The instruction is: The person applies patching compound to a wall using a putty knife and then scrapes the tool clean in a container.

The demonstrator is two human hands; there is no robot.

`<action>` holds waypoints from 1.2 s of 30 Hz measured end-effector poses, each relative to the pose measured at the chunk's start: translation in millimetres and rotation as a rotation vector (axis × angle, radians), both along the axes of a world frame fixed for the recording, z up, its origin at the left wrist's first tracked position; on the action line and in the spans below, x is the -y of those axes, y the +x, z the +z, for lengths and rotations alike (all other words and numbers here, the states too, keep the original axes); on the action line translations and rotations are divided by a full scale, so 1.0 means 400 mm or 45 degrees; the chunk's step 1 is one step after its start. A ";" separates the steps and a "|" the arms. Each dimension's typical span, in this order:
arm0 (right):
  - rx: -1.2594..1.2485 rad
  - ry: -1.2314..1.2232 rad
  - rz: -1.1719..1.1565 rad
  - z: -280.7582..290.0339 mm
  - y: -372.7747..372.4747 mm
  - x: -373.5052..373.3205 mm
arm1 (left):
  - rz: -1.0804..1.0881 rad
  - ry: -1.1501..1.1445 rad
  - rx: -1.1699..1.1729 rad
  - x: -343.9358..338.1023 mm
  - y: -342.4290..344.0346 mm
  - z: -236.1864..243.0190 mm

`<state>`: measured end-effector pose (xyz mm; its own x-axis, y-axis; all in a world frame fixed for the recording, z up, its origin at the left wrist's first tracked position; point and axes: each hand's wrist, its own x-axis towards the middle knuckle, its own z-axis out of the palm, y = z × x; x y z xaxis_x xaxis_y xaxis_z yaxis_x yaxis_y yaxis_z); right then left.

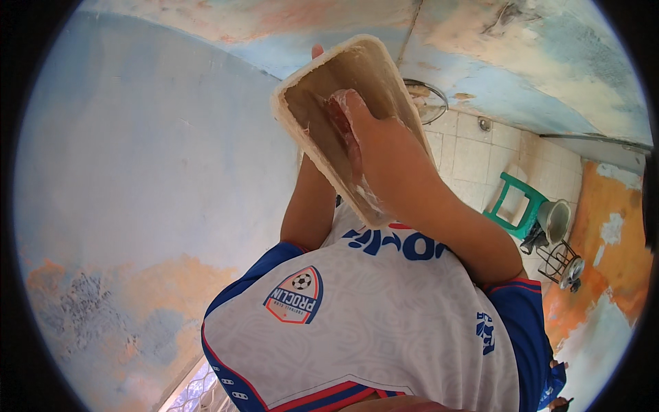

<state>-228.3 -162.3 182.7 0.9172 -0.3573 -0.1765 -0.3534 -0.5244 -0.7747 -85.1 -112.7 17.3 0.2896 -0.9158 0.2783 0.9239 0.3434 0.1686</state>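
Observation:
A rectangular, pale plastic tub (309,134) is tilted up in front of my chest, its rim crusted with whitish residue. My left hand (317,51) grips it from behind. Only a fingertip shows past the far rim, and the tub hides the rest. Inside the tub is my right hand (371,141), its fingers curled together and smeared with white paste. Whether those fingers hold anything is hidden. A thin brownish-grey film coats the tub's inner walls.
On my left rises a patchy blue-white wall (151,137); another painted wall (535,62) stands ahead. A green plastic stool (518,206), a grey bucket (555,218) and a black wire rack (559,261) are on the tiled floor (467,154) at right. A round metal-rimmed object (439,96) sits behind the tub.

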 end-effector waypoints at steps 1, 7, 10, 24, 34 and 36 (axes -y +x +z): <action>-0.004 0.038 -0.021 -0.007 0.007 -0.007 | -0.001 0.002 -0.001 -0.001 0.011 -0.001; -0.009 0.161 0.018 -0.022 0.067 -0.034 | -0.019 -0.002 -0.016 -0.022 0.071 -0.019; 0.105 0.115 -0.047 -0.056 0.114 -0.057 | -0.018 -0.017 -0.031 -0.028 0.123 -0.022; -0.004 0.320 -0.072 -0.002 0.481 -0.126 | -0.028 -0.118 -0.046 -0.114 0.467 0.007; 0.239 0.335 -0.191 -0.021 0.695 -0.177 | 0.056 -0.037 0.048 -0.154 0.670 0.041; 0.309 0.343 -0.176 -0.024 0.719 -0.184 | 0.061 -0.035 0.045 -0.161 0.706 0.028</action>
